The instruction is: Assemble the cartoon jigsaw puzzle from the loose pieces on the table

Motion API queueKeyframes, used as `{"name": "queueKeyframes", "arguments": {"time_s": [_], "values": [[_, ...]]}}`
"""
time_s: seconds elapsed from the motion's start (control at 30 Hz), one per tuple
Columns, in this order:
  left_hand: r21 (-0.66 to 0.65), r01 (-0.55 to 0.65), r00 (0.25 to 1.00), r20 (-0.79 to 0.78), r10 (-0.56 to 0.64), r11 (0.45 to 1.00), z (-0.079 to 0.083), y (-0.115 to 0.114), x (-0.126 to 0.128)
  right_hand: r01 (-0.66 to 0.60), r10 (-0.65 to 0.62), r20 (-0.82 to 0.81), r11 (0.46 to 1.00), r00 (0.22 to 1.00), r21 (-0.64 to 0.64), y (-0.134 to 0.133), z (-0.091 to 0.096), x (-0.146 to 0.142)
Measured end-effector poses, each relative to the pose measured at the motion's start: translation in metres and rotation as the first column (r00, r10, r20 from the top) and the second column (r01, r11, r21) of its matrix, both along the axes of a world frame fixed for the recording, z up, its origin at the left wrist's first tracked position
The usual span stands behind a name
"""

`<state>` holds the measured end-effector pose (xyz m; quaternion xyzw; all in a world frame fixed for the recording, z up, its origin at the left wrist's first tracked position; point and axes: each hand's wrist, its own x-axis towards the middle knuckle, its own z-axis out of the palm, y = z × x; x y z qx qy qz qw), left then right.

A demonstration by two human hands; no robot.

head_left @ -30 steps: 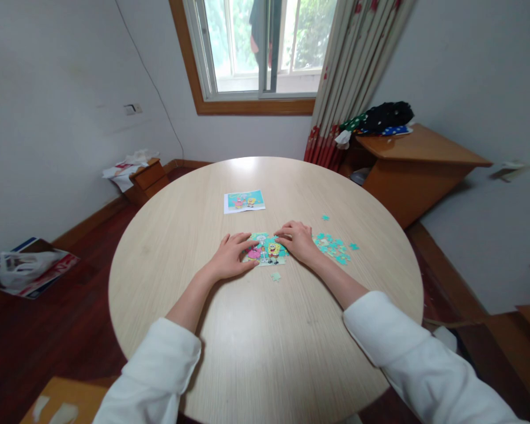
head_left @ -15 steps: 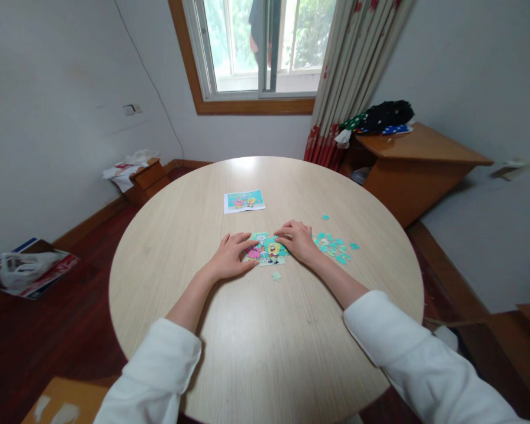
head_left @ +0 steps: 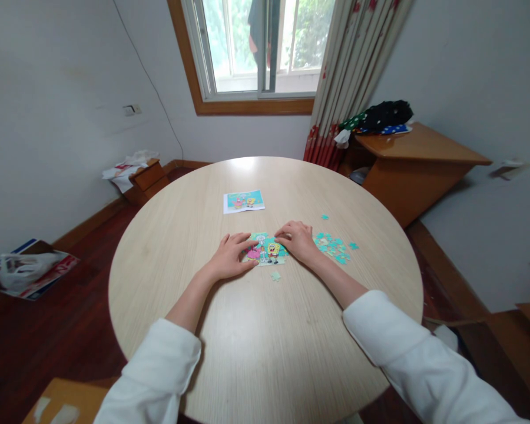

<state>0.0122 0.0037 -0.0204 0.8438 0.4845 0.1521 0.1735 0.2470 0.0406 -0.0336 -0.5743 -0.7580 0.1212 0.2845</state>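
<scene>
A partly joined jigsaw puzzle [head_left: 272,252] with cartoon figures lies flat on the round table [head_left: 265,353]. Against its left side rests my left hand [head_left: 232,257], fingers and thumb apart, the tips on the puzzle's edge. My right hand [head_left: 298,240] is at the upper right corner, with thumb and fingertips pinched on a puzzle piece there, mostly hidden by the fingers. A loose pale green piece [head_left: 275,276] lies just below the puzzle. Beyond the right wrist spreads a pile of loose teal pieces [head_left: 335,247].
A picture sheet [head_left: 244,202] with the same figures lies farther back on the table. Single pieces sit apart from the pile, one [head_left: 325,217] behind it. A wooden desk [head_left: 419,147] with heaped cloth [head_left: 386,116] stands beyond the table at the right.
Both hands keep almost the same place on the puzzle. The view has shifted very slightly; no piece has visibly moved.
</scene>
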Motion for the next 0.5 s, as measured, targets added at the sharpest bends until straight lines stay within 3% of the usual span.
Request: {"name": "queueKeyframes", "arguments": {"time_s": [0.23,0.5], "values": [[0.0,-0.004,1.0,0.023,0.004,1.0,-0.001,0.0,0.0,0.003,-0.004,0.017,1.0,1.0,0.019,0.0,0.001,0.001],[0.051,-0.063,0.965,0.259,0.048,0.997,-0.013,0.011,-0.003,-0.055,0.054,0.015,0.996,0.998,0.072,-0.002,-0.001,0.002]]}}
